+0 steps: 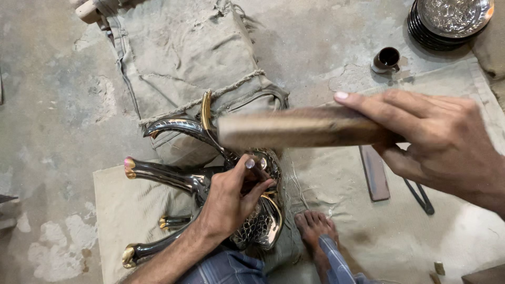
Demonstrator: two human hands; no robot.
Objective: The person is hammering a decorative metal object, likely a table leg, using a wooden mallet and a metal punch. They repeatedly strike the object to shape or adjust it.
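My right hand [442, 142] grips a wooden mallet stick [300, 128], blurred with motion, held level above the work. My left hand [231, 197] pinches a small metal punch [252, 164] upright against a shiny dark metal animal figure [184, 181] with gold-tipped legs and curved horns. The figure lies on its side on a folded dusty cloth [184, 58], and its body shows a scale-like pattern [255, 223] beneath my left hand. The mallet's end hovers just above the punch's top.
A stack of embossed metal plates [450, 21] sits at the top right, beside a small dark cup [387, 58]. A flat wooden bar [374, 172] and a thin dark tool [420, 195] lie on the canvas mat. My bare foot [315, 226] rests by the figure.
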